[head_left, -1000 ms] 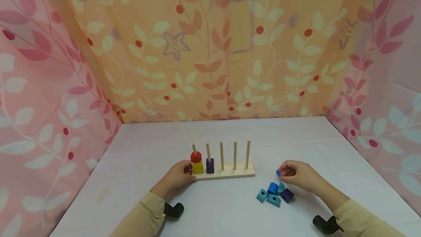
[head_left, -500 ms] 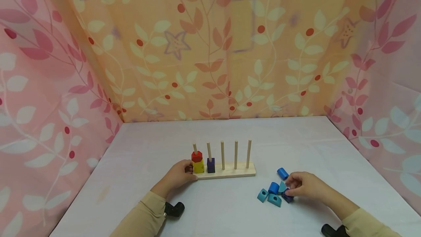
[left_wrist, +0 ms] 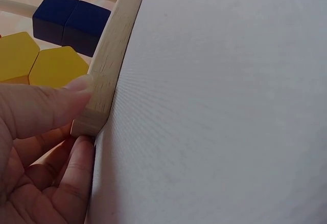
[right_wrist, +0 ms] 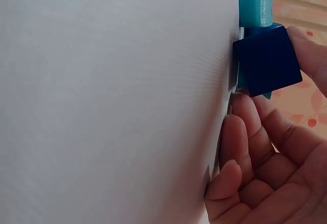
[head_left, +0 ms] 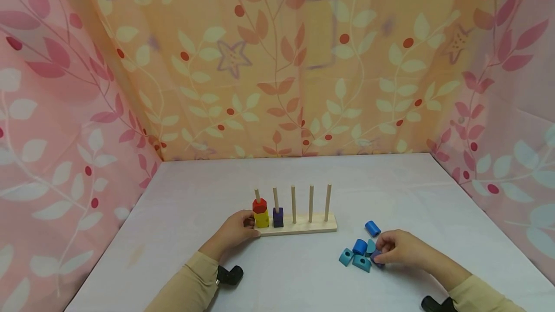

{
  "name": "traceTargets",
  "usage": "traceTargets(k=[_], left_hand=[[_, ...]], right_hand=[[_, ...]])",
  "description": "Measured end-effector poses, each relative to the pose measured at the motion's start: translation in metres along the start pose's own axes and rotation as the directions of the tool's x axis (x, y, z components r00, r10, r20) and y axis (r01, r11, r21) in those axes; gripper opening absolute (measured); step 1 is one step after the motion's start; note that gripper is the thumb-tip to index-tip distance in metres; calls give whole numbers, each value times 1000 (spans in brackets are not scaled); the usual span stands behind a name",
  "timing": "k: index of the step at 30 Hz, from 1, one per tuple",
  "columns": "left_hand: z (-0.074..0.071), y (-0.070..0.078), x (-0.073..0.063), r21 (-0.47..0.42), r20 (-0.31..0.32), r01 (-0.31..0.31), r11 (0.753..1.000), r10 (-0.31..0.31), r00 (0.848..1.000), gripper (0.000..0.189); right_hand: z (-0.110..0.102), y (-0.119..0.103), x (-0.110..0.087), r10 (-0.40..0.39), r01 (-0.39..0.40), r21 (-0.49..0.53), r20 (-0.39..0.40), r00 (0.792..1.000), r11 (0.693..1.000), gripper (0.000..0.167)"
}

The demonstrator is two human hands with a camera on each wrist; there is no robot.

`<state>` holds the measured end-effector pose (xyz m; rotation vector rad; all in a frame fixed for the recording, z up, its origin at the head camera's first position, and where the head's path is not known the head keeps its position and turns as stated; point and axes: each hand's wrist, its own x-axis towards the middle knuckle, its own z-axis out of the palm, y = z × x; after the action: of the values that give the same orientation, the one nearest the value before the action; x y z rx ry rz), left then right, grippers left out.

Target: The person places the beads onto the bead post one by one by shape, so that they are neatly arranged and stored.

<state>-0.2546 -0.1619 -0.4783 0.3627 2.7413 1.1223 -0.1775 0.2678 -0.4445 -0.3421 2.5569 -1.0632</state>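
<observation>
A wooden peg stand (head_left: 316,226) with several upright pegs sits on the table. Yellow hexagonal blocks (left_wrist: 59,68) topped by red (head_left: 259,205) fill its leftmost peg; dark blue square blocks (left_wrist: 71,22) are on the second. My left hand (head_left: 234,230) grips the base's left end, thumb on its front edge. At the right, my right hand (head_left: 401,248) pinches a dark blue cube (right_wrist: 270,62) between thumb and fingertips, close over the table. Beside it lie teal half-round blocks (head_left: 362,263) and a blue cylinder (head_left: 360,246).
Another blue cylinder (head_left: 372,228) lies behind the pile, on its side. A teal block (head_left: 346,257) with a hole marks the pile's left end. Patterned cloth (head_left: 277,85) hangs behind the white table (head_left: 277,273) and along both sides.
My right hand has let go of a blue cylinder behind the pile, come toward the front and taken hold of the dark blue cube. The left hand has stayed on the stand.
</observation>
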Motion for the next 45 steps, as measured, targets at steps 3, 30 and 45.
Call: traceTargets(k=[3,30,45], left_hand=[[0,-1,0,-2,1,2,1000,-2,1000,33],[-1,0,-2,-29,10,-5,1000,5,1000,34],[-2,0,-1,-47,5,6,999,-5,1000,40]], right_hand=[[0,-2,-1,-12,11,44,24,1000,999,28],[-33,-49,11,-142,146,35,-90,986,989,40],[-25,-104,25,-293,317,168,-149,944,934,33]])
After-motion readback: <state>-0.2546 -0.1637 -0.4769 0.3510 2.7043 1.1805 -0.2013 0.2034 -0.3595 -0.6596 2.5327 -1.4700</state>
